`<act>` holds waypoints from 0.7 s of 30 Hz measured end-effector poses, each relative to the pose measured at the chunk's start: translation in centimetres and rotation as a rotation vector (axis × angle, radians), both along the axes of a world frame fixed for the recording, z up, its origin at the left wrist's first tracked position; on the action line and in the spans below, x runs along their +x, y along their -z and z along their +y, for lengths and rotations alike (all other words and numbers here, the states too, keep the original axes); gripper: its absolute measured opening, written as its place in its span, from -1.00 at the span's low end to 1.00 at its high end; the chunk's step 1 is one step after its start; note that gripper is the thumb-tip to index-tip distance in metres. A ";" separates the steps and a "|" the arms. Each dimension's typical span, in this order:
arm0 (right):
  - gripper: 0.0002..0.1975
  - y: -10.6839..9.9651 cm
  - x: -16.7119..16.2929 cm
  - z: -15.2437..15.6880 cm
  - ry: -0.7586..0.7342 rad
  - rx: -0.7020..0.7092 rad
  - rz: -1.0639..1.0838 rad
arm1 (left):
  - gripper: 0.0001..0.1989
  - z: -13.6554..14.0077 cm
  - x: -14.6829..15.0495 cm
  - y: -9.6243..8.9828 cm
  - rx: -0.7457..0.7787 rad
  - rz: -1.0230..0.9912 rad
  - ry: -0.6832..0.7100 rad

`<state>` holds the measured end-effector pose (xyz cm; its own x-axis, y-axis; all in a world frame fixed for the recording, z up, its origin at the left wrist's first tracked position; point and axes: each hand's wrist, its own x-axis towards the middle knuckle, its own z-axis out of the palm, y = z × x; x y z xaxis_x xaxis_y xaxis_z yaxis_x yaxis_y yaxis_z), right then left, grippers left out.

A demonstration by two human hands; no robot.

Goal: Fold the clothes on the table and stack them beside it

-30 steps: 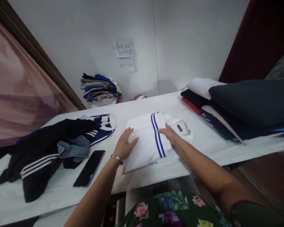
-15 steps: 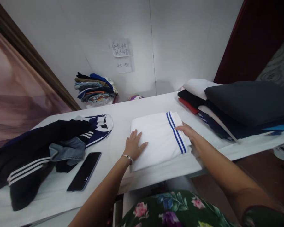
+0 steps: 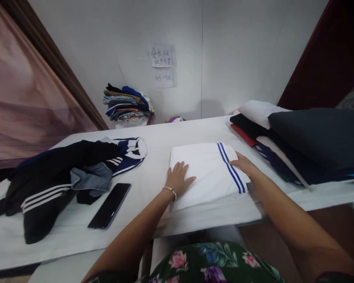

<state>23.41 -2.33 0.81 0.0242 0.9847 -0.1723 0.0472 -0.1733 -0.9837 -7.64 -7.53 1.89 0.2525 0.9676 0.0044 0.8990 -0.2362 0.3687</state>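
A folded white garment (image 3: 205, 171) with two blue stripes lies on the white-covered table right in front of me. My left hand (image 3: 179, 180) rests flat on its left part, fingers spread, a bracelet at the wrist. At the striped right edge, my right hand (image 3: 244, 165) grips the garment with the thumb on top; its other fingers are mostly hidden. The kind of garment cannot be made out from this fold.
To the left lie a heap of dark clothes (image 3: 56, 169) with white stripes and a black phone (image 3: 109, 206). Folded clothes (image 3: 315, 137) are piled on the right. Another clothes stack (image 3: 128, 104) stands by the wall, below paper notes (image 3: 163, 57). The table's near edge (image 3: 212, 230) runs before me.
The whole view has shifted, so everything appears farther right. My left hand still lies on the white garment, and my right hand keeps its hold on the striped edge.
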 end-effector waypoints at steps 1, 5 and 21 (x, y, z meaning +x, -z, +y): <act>-0.28 -0.2 0.1 0.0 -0.002 0.028 -0.007 | -0.36 0.2 0.0 -0.4 -0.013 -0.015 -0.005; -0.20 -0.5 1.0 0.3 0.018 0.063 -0.169 | -0.33 1.1 0.1 -0.8 0.012 0.005 0.012; -0.41 -1.4 -8.5 -3.7 -0.367 0.760 -1.243 | -0.30 8.3 3.3 -1.7 0.032 0.185 0.041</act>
<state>14.91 -6.04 2.25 -0.4942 0.8112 0.3126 0.8229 0.5525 -0.1327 -4.29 0.76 3.61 0.2908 0.9567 -0.0151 0.9403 -0.2828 0.1894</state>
